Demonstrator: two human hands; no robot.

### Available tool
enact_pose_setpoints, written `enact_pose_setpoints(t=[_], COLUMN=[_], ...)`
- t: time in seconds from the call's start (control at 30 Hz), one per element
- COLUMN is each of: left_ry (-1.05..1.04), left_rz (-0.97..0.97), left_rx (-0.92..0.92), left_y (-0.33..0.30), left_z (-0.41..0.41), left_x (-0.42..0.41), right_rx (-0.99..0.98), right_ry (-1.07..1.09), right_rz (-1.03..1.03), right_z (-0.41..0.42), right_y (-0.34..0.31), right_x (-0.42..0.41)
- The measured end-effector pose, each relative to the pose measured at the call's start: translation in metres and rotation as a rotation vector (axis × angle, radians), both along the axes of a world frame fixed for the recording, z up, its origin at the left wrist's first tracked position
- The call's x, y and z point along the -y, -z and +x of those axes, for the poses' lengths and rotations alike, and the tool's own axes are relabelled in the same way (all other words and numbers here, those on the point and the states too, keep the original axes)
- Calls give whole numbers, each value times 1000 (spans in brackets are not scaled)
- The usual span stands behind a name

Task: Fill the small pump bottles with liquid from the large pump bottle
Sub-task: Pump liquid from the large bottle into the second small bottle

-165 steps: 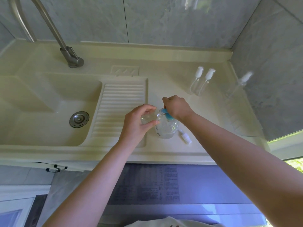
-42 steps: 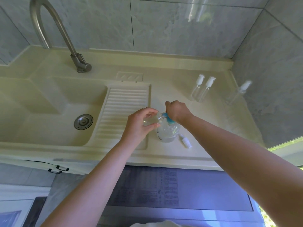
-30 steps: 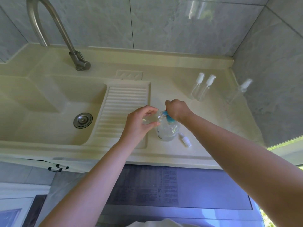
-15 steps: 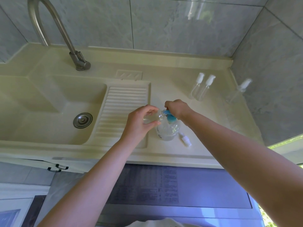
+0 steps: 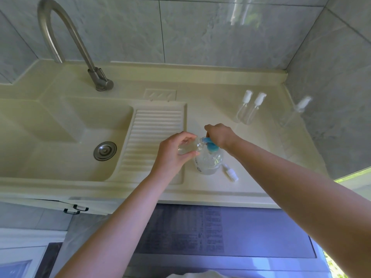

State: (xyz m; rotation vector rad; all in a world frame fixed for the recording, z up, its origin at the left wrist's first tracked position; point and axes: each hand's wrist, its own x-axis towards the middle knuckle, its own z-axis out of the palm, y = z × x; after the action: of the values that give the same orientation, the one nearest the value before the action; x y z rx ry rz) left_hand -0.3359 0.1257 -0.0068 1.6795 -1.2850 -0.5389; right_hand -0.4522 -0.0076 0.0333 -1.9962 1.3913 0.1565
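The large clear pump bottle [image 5: 209, 160] with a blue pump head [image 5: 210, 145] stands on the cream counter near its front edge. My right hand [image 5: 219, 135] sits on top of the blue pump, fingers curled over it. My left hand [image 5: 173, 154] grips a small clear bottle [image 5: 187, 147], open and tilted, with its mouth at the blue spout. That bottle's white pump cap [image 5: 230, 171] lies on the counter just right of the large bottle. Two capped small bottles [image 5: 250, 110] stand at the back right.
A third small capped bottle [image 5: 295, 111] stands by the right wall. The sink basin [image 5: 60, 137] with its drain [image 5: 105, 150] and the ribbed draining board [image 5: 154, 137] lie to the left. A curved tap [image 5: 66, 43] rises at the back left.
Both hands have stayed at the large bottle throughout; the right hand shifts slightly up and down on the blue pump head while the left keeps the small bottle at the spout.
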Motion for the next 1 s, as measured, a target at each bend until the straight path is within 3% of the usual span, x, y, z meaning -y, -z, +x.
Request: enact_pose_setpoints(t=[0.23, 0.47, 0.77, 1.0], left_ry=[14, 4, 16, 7], left_rz=[-20, -30, -18, -14], left_rx=[56, 59, 77, 60], left_y=[-1, 1, 1, 0], left_z=[1, 0, 2, 2], left_x=[2, 0, 1, 0], right_rx=[-33, 21, 38, 51], right_ry=[-55, -9, 36, 45], right_rz=[-139, -24, -80, 4], right_z=[1, -1, 2, 0], right_y=[9, 3, 7, 5], right_x=[-1, 0, -2, 2])
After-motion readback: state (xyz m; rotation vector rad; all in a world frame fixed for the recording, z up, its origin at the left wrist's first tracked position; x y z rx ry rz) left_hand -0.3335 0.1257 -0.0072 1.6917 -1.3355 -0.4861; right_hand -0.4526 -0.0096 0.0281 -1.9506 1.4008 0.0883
